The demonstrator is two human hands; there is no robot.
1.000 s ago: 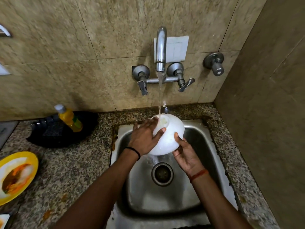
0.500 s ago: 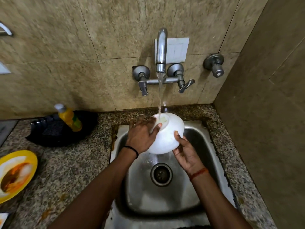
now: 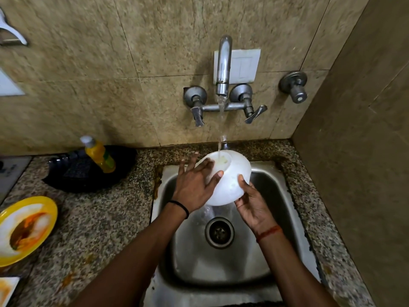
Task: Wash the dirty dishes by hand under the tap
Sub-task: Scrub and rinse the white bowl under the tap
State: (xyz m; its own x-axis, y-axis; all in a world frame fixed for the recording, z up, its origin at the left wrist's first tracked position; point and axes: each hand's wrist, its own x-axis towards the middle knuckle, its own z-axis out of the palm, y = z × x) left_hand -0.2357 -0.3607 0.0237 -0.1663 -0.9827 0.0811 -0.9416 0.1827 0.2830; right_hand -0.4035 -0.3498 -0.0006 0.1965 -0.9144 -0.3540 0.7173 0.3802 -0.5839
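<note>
Rinsing round white plastic bowl (image 3: 230,182) above steel sink (image 3: 283,196), mouth tilted to catch tap stream (image 3: 221,120); right hand (image 3: 252,207) cupping underside for support, left hand (image 3: 194,185) spread flat, rubbing rim.

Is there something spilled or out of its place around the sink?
Orange-brown food smears mark the granite counter left of the sink, near the dirty yellow plate. The yellow soap bottle leans askew in the black pan.
</note>
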